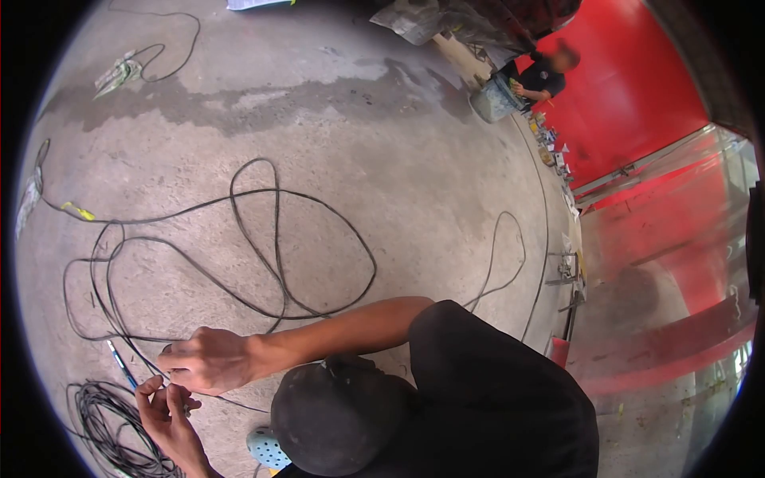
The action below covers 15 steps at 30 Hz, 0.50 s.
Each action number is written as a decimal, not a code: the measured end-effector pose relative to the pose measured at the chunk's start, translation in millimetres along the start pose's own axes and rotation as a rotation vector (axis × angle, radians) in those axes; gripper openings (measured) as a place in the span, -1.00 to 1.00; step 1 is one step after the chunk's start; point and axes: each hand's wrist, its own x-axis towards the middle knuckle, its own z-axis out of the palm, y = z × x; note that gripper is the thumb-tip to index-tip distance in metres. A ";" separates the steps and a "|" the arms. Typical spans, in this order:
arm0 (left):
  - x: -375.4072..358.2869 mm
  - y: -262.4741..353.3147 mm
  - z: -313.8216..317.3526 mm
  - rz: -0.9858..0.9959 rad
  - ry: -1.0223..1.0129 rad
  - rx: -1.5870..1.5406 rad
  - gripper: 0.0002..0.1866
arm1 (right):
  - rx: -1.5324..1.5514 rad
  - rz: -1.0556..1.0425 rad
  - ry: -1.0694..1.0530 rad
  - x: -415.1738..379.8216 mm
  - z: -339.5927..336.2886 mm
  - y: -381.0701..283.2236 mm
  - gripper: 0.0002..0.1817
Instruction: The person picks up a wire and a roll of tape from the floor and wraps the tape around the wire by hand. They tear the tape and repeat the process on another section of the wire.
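Note:
My right hand [209,360] reaches in from the right with its fingers closed and bent down; what they hold, if anything, is hidden. Just below it, my left hand [169,418] is curled with thumb and fingers close together, a small dark bit showing by the fingertips. The two hands are almost touching. A slim blue and black pen-like tool [122,365] with a pale tip lies beside my left fingers. Thin black cable [191,260] spreads in loose loops beyond the hands. A coiled bundle of black cable [107,422] lies on the floor left of my left hand.
A light-blue perforated clog [267,448] shows beside a dark rounded cloth shape [343,418]. Far right, a person [546,78] handles a grey bucket [496,99] by a red wall [613,95]. Wet patches [231,103] mark the concrete. A yellow tag [78,211] touches the cable.

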 end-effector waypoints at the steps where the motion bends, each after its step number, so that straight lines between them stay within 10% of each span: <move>1: 1.1 -4.5 -2.7 -0.019 -0.022 -0.005 -0.86 | -0.003 -0.015 -0.015 -0.9 -0.3 1.1 -0.79; 15: -1.3 -10.8 -21.2 -0.099 -0.301 -0.166 -0.79 | -0.017 -0.391 -0.208 9.5 -15.1 6.6 -0.77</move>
